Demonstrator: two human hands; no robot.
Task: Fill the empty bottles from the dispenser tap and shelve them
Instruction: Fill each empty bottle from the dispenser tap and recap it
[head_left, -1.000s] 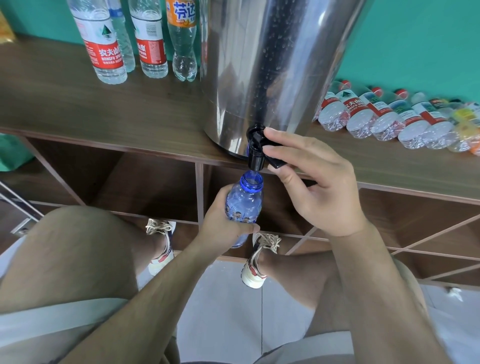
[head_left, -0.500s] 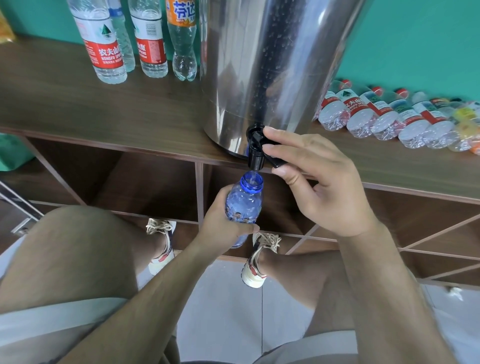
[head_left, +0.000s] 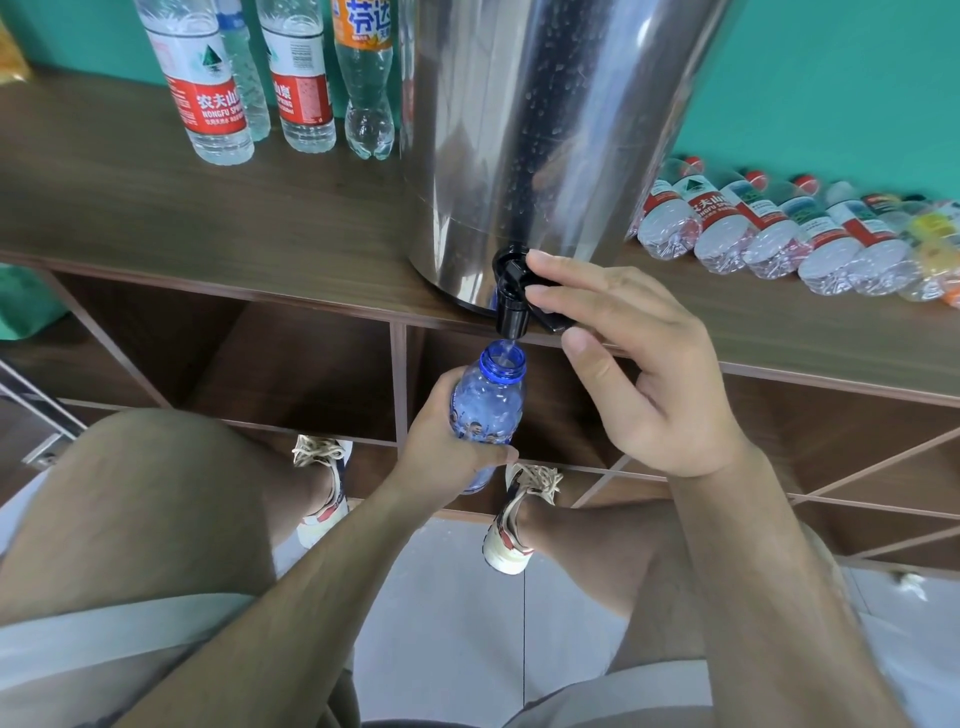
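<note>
A tall steel dispenser stands on the wooden shelf top. Its black tap hangs over the front edge. My right hand grips the tap lever with fingers and thumb. My left hand holds a blue-tinted open bottle upright, its mouth right under the spout. A thin stream of water falls into the bottle's neck. Several empty bottles with red labels lie in a row on the shelf top to the right.
Upright bottles stand at the back left of the shelf top, one with an orange label. Open cubbies sit under the top. My knees and shoes are over a tiled floor. A teal wall is behind.
Almost nothing has moved. The left hand keeps the bottle under the spout and the right hand stays on the tap lever while water runs.
</note>
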